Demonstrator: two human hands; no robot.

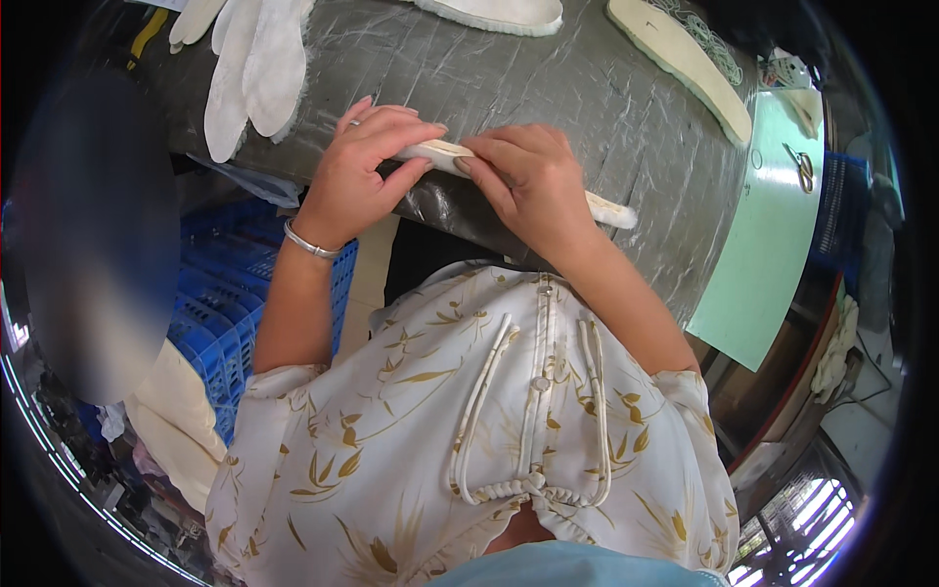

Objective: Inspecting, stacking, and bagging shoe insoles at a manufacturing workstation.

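Between my two hands, at the near edge of the dark table (411, 73), is a white, fleecy insole (438, 155) with a cream side, seen nearly edge-on. My left hand (364, 166) pinches it toward its left end, thumb below and fingers above. My right hand (533, 176) grips its middle with thumb and fingers, and hides much of it. The fluffy right end sticks out past my right wrist. Several white insoles (277, 73) lie at the upper left. Another insole (509, 14) lies at the far edge, and a cream-faced one (690, 73) at the upper right.
Loose pale green thread (712, 49) is heaped beside the cream-faced insole. Scissors (803, 169) rest on a light green board (758, 249) to the right. Stacked blue plastic crates (225, 303) stand below the table at the left. A yellow-handled tool (149, 37) lies at the upper left.
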